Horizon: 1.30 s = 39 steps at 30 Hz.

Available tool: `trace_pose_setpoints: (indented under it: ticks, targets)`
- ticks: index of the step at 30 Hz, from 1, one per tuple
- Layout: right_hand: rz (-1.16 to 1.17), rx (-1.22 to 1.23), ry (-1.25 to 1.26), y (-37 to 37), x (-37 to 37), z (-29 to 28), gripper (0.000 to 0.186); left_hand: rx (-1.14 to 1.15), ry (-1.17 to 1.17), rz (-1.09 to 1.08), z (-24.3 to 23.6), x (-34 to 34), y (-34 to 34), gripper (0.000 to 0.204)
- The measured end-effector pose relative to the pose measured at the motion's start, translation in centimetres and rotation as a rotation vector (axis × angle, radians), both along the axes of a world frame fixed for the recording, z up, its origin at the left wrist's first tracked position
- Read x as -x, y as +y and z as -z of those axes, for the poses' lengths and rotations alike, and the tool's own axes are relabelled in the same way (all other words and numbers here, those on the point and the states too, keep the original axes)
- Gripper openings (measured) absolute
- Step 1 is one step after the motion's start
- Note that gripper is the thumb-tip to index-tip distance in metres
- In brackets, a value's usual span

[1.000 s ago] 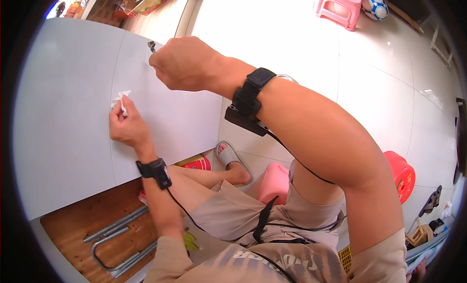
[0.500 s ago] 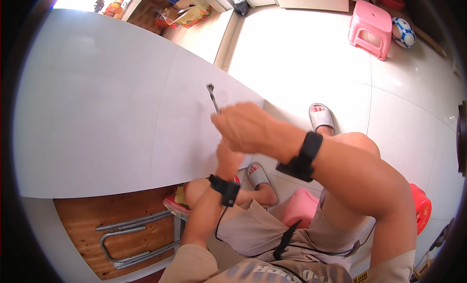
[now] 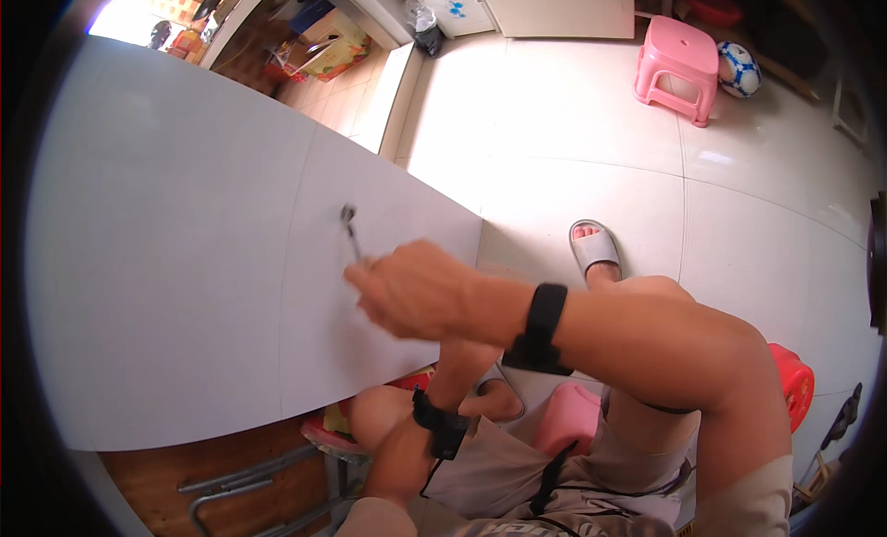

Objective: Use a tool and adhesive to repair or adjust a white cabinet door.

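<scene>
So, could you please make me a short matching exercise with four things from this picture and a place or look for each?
Things:
1. metal tool
2. ball
3. table
4. slippers

Places and looks:
A. worn on the feet
B. beside a pink stool
C. in the grip of the right hand
D. pale, with a thin line across its top

Right pairs: 1-C, 2-B, 3-D, 4-A
</scene>
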State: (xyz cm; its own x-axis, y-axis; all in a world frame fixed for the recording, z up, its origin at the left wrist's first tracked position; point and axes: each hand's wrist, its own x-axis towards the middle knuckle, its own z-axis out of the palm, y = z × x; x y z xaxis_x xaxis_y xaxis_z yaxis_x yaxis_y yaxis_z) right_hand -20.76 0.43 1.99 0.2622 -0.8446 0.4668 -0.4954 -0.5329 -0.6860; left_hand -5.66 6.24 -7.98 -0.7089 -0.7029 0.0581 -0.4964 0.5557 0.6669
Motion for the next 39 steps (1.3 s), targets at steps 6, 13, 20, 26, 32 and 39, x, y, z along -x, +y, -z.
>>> trace_pose_setpoints:
  ticks: [6,13,20,26,32,39]
  targets:
    - [-0.21,0.072,0.022,0.8,-1.9,0.2,0.028,-0.524,-0.424,0.212,0.2,-3.4,2.1,0.051]
    - [-0.374,0.122,-0.005,2.6,-2.3,-0.5,0.03,-0.527,-0.424,0.247,1.3,-4.2,2.9,0.049]
    - [-0.358,0.143,0.02,2.6,-2.9,0.1,0.031,-0.463,-0.399,0.228,1.9,-4.8,2.9,0.047]
    - [-0.299,-0.032,0.02,1.2,-1.3,1.7,0.036,-0.311,-0.296,0.155,2.8,-4.6,2.4,0.045]
    - [-0.388,0.166,-0.003,1.1,-1.1,-0.5,0.028,0.584,0.08,-0.305,4.4,-9.0,-3.9,0.044]
    - [-0.087,0.056,-0.089,0.9,1.5,0.4,0.023,0.347,0.611,-0.978,-6.9,-4.3,-5.2,0.018]
